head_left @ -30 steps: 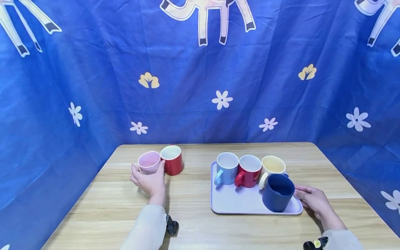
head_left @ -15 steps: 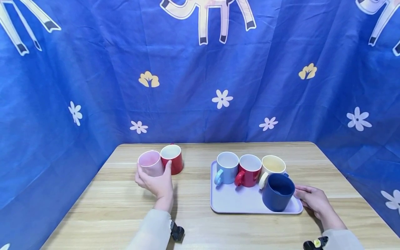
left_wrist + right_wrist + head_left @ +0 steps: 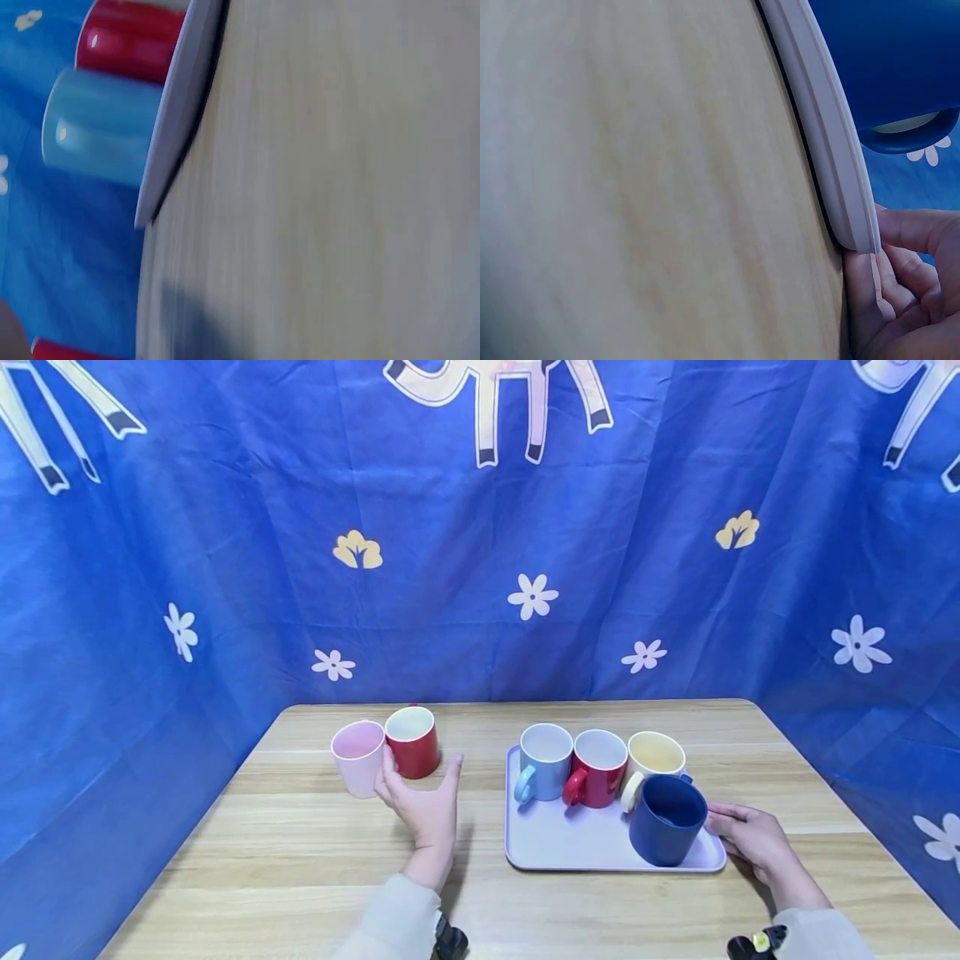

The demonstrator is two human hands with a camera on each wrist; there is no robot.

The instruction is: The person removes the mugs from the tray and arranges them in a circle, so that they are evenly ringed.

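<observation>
The left hand (image 3: pixel 426 806), thumb and fingers spread apart, is just in front of the red mug (image 3: pixel 415 752) at the left and holds nothing. To its left the pink mug (image 3: pixel 360 768) stands upright beside the red one. The right hand (image 3: pixel 757 843) grips the right edge of the pale lilac tray (image 3: pixel 570 852); in the right wrist view the thumb and fingers of the right hand (image 3: pixel 915 277) pinch the tray rim (image 3: pixel 832 142). Upright on the tray are a light blue mug (image 3: pixel 551 768), another red mug (image 3: pixel 603 777), a cream mug (image 3: pixel 654 756) and a dark blue mug (image 3: pixel 663 831).
The wooden table (image 3: pixel 300 877) reaches back to a blue patterned curtain (image 3: pixel 450 610). Bare wood lies between the left pair of mugs and the tray. The left wrist view shows the tray's side (image 3: pixel 172 127) with the light blue mug (image 3: pixel 105 127).
The left hand has let go of the pink mug and moved right, to the front of the red mug. The pink mug now stands uncovered; the right hand and tray have stayed put.
</observation>
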